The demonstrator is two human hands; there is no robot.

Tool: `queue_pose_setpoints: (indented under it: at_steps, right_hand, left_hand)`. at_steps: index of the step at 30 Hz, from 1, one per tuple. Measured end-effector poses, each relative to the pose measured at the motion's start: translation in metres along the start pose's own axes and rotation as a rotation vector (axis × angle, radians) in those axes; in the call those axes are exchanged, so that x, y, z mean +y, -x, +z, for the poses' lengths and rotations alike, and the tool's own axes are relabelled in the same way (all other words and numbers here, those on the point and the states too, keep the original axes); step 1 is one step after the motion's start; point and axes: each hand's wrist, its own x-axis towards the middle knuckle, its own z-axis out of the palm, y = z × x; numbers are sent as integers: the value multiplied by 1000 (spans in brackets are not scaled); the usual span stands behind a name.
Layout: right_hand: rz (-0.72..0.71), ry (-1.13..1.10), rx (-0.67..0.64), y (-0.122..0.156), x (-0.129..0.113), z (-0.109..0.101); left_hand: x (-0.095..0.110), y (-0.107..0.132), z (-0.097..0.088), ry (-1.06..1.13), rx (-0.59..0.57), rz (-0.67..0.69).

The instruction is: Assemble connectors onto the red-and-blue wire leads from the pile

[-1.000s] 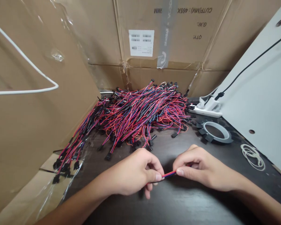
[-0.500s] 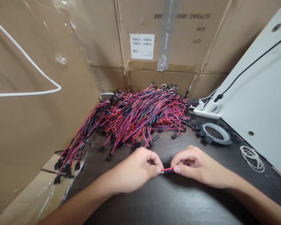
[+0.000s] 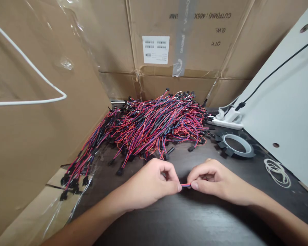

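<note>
Between my two hands runs a short stretch of red and dark-blue wires [image 3: 186,185], held just above the dark tabletop. My left hand [image 3: 157,182] pinches its left end between thumb and forefinger. Thumb and fingers of my right hand [image 3: 212,179] close on the other end, with the rest of the wires hidden in the palm. Beyond my hands lies a large heap of red and blue wire leads [image 3: 156,123] with black connectors. A smaller bundle of wire leads [image 3: 83,160] trails off the heap at the left.
Cardboard boxes [image 3: 200,41] stand behind and at the left. A roll of grey tape [image 3: 237,145] with cut pieces around its rim lies at the right, near a coiled pale cord [image 3: 277,173]. Behind it are a white power strip [image 3: 228,123] and a white panel [image 3: 284,99].
My left hand has shifted slightly right along the wires, so a shorter stretch shows between my hands. My right hand has hardly moved.
</note>
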Motion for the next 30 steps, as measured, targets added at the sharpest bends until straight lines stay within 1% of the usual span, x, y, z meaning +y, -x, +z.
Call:
queue_pose_setpoints:
  at_steps: [6,12,16,19,22,27,30]
  right_hand:
    - [-28,40,-17,0,-1,2]
    - [-15,126,-9,3,-2,3]
    - [51,177,-21,5,-7,7]
    - [100,231,-10,5,-12,13]
    - [150,257,1,4,-12,17]
    - [192,203,-63,5,-7,18]
    - [196,173,-74,5,-6,18]
  left_hand:
    - [2,0,0,-46,-12,7]
    - [-1,-1,2,-139,14,102]
    - [-6,-1,5,-258,30,178]
    - [-12,-3,9,-371,77,245]
    - [-16,-4,13,-436,122,294]
    - [-19,-5,17,-470,103,296]
    - [-20,-6,16,-464,100,281]
